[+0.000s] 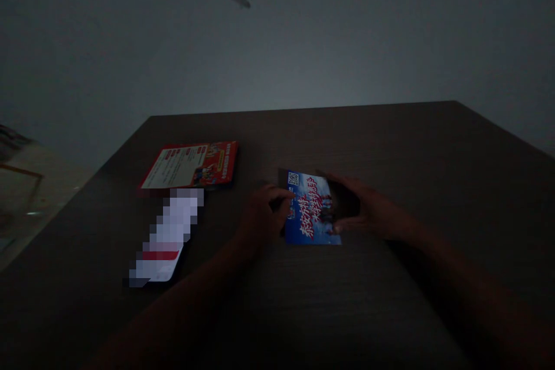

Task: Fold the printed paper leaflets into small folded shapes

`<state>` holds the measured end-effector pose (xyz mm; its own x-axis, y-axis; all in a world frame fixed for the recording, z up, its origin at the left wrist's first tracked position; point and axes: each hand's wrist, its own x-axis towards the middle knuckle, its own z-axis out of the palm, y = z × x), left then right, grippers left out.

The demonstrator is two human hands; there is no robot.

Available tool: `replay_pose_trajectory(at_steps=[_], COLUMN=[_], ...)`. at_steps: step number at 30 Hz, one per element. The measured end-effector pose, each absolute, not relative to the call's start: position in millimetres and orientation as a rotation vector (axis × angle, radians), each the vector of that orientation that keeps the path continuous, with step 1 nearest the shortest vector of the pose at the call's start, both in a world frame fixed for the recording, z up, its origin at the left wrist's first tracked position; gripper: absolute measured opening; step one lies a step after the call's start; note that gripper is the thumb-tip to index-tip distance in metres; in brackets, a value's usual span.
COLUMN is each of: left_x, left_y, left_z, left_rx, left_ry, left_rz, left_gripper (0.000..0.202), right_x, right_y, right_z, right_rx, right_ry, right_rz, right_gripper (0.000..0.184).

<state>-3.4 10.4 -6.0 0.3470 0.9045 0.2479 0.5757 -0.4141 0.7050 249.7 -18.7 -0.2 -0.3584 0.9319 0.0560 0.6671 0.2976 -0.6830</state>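
A blue leaflet [309, 214] with red lettering and a small square code lies on the dark wooden table [390, 144], in dim light. My left hand [262, 218] has its fingers curled on the leaflet's left edge. On the leaflet's right side rests my right hand [362, 211], its fingers bent over that edge and its thumb at the lower right corner. Both forearms reach in from the bottom of the view.
A red and white flyer [191, 165] lies flat at the left back of the table. In front of it lies a long white slip with a red band [167, 240], partly blurred out. A grey wall rises behind the table's far edge.
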Motion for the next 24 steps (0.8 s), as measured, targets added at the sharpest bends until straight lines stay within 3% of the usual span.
replay_pose_trajectory(at_steps=[9,14,24], left_x=[-4,-3,-1], left_y=[10,8,7], left_z=[-7,-5,-8], left_rx=[1.845,1.808,1.743], left_ry=[1.213,1.181,1.195], left_rz=[1.089,1.088,1.088], left_gripper=[0.015,0.014,0.013], right_x=[236,228,228], right_y=[-19,-20,-19], right_z=[2,1,3], right_rx=[-1.447,-1.325,-1.311], right_ry=[-1.612,-1.300,-1.093], right_rz=[1.013,1.236,1.338], right_gripper=[0.081,0.077,0.057])
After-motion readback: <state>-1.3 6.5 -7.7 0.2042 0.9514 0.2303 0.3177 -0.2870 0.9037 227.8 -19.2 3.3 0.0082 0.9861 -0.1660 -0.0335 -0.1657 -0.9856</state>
